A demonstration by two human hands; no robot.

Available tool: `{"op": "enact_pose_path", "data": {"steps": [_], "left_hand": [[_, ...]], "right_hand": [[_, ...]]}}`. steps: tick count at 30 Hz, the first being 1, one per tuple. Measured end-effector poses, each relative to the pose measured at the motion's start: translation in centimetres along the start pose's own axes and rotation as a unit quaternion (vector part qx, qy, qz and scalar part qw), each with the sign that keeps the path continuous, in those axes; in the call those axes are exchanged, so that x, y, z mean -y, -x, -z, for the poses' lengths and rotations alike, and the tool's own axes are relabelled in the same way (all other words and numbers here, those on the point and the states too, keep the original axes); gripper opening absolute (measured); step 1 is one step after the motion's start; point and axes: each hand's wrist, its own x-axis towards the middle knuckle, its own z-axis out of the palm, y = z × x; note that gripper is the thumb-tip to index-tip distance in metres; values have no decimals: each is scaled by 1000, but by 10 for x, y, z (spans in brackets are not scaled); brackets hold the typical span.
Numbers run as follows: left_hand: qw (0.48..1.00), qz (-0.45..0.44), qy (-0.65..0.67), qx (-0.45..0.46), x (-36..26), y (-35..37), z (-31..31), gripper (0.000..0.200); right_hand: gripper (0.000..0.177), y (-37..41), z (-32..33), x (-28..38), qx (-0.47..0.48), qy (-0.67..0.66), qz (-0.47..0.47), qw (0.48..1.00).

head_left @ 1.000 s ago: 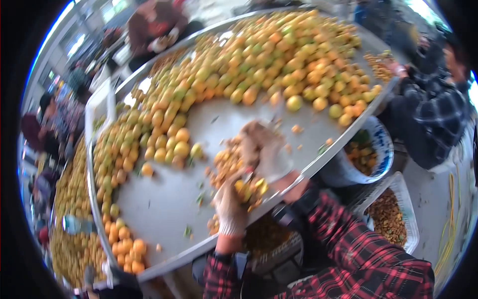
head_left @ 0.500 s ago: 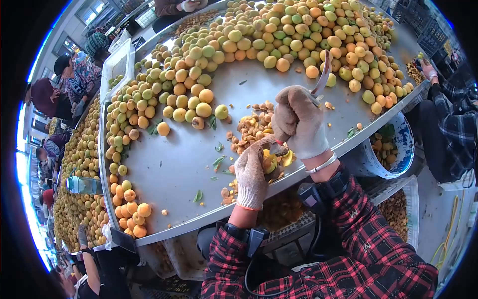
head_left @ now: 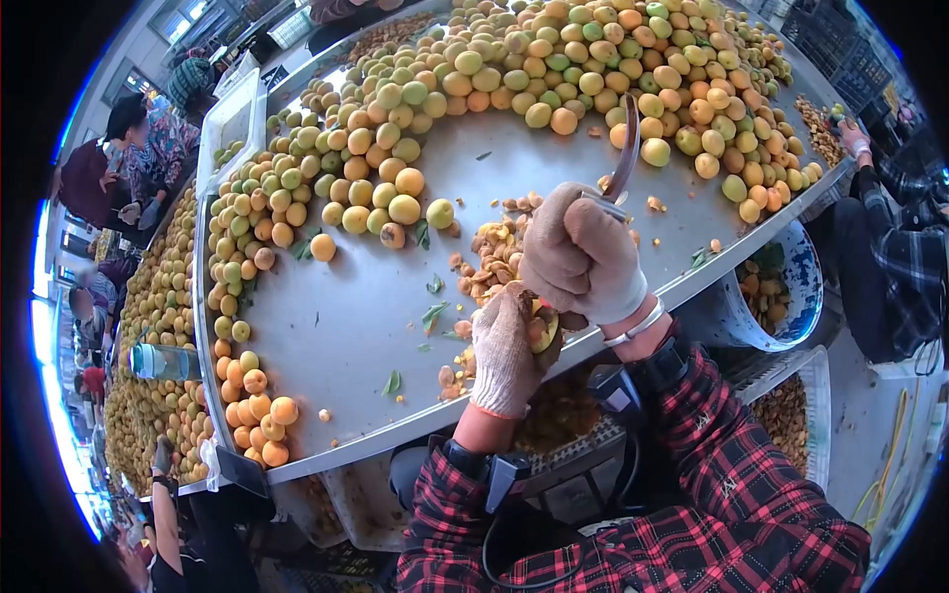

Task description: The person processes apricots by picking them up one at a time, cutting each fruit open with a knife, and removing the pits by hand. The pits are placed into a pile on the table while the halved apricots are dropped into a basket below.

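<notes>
My left hand, in a beige knit glove, is closed round a cut apricot near the table's front edge. Just right of it and touching it, my gloved right hand is a fist round a tool with a curved, reddish-brown part that sticks up above the fist. The tool's lower end is hidden between the hands. Behind my left hand lies a heap of pits and cut pieces. Whole apricots are piled across the back of the metal table.
A blue-and-white bucket stands right, beyond the table edge. Below it is a white crate of pits. A clear bottle stands left among more apricots. A white tray is at the back left. Co-workers are at left and right.
My right hand has moved left and a little down, closer to my left hand, and the curved tool now stands more upright. My left hand has barely shifted.
</notes>
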Motion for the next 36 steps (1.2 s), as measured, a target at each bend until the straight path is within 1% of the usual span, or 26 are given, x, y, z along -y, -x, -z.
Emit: {"op": "enact_pose_path", "data": {"steps": [1, 3, 4, 5, 6, 7, 9, 11, 13, 15, 17, 19, 20, 21, 22, 23, 24, 26, 27, 28, 29, 30, 31, 33, 34, 36], "left_hand": [[1000, 1, 0, 0, -1, 2, -2, 45], [994, 68, 79, 24, -1, 6, -5, 44], [994, 69, 78, 24, 3, 11, -7, 44], [969, 162, 179, 51, 9, 18, -10, 45], [924, 252, 276, 78, 6, 16, -10, 47], [924, 253, 276, 77, 3, 16, -8, 47], [979, 121, 154, 65, -9, 13, -3, 49], [974, 127, 172, 68, -14, 14, -4, 49], [970, 132, 190, 71, -17, 15, -6, 49], [955, 177, 232, 59, -20, 16, -8, 50], [961, 176, 206, 47, -14, 15, -9, 50], [968, 173, 181, 35, -13, 6, -8, 50], [902, 269, 336, -24, -14, 0, -6, 41], [800, 354, 477, -83, -16, -6, -3, 33], [664, 424, 599, -140, -17, -9, 0, 27], [750, 353, 546, -124, -7, -7, 4, 31], [751, 350, 545, -129, 2, -7, 4, 31], [766, 275, 547, -197, 16, -10, 4, 41], [746, 274, 567, -214, 13, -12, 9, 41], [748, 271, 567, -213, 12, -14, 10, 41], [751, 263, 564, -222, 11, -15, 12, 40], [753, 254, 561, -231, 9, -16, 13, 40], [759, 276, 547, -221, 7, -15, 16, 39], [760, 274, 551, -212, 6, -10, 18, 39], [759, 272, 557, -200, 6, -10, 15, 38], [748, 249, 585, -191, 2, -12, 17, 38]], "right_hand": [[42, -1, 2, 1, 43, -14, -4, 999], [45, -4, 4, 1, 62, -13, -6, 998], [49, -5, 4, 1, 80, -12, -8, 997], [49, -6, 4, 1, 80, -12, -9, 997], [50, -5, 4, 2, 88, -20, -15, 996], [51, -5, 3, 2, 96, -27, -20, 995], [51, -5, 0, 2, 108, -34, -22, 993], [51, -3, -2, 2, 120, -41, -24, 992], [48, -2, -2, 2, 123, -107, -34, 986], [46, -4, -1, 2, 133, -82, -25, 987], [43, -4, 2, 0, 143, -56, -13, 988], [38, -3, 4, -3, 36, -27, 18, 999], [38, -5, 4, -3, 39, -26, 18, 999], [37, -7, 2, -1, -63, 31, 61, 996], [37, -8, 0, -1, -165, 88, 103, 977], [37, -8, 1, -1, -160, 87, 100, 978], [32, -7, 4, 1, -173, 171, 57, 968], [23, -8, 9, 6, -193, 335, -24, 922], [21, -5, 8, 7, -174, 354, -114, 912], [22, -7, 17, -4, -141, 212, -147, 956], [28, -6, 22, -14, -114, 372, -138, 911], [35, -6, 17, -23, -85, 523, -125, 839], [35, -5, 14, -29, -84, 525, -122, 838], [44, -3, 12, -35, -50, 687, -51, 723], [42, -3, 15, -40, -59, 682, -21, 729], [42, -3, 15, -38, -33, 654, 23, 755]]}}
